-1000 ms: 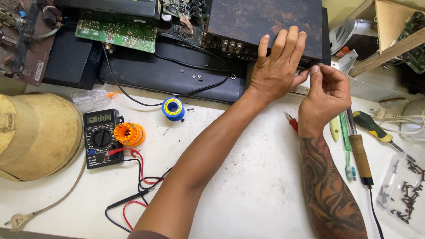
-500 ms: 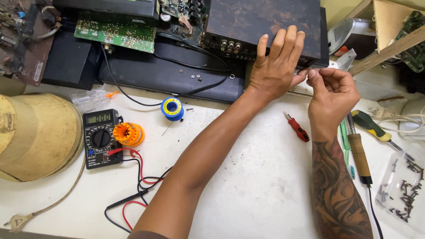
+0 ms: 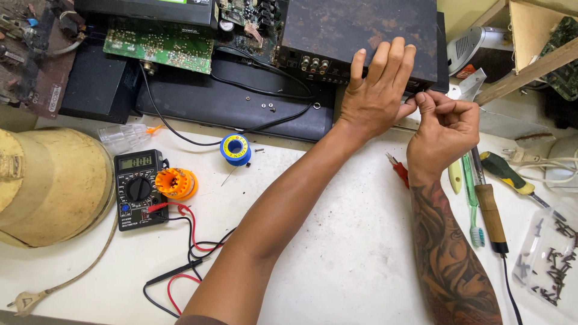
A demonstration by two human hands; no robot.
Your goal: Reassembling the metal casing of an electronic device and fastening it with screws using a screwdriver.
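My left hand (image 3: 376,90) lies flat, fingers spread, on the rusty amplifier (image 3: 361,33) at the back of the bench (image 3: 337,253); my right hand (image 3: 445,129) pinches something tiny at its edge; I cannot tell what.

Both forearms reach forward and upward across the view, the left one slanting from the lower middle toward the upper right, the right one rising nearly straight and covered in tattoos. The left hand (image 3: 378,93) lies palm down, fingers (image 3: 394,57) stretched out flat and close together, thumb spread to the right. The right hand (image 3: 444,129) is curled beside it, thumb and forefinger pinched together near the left thumb.
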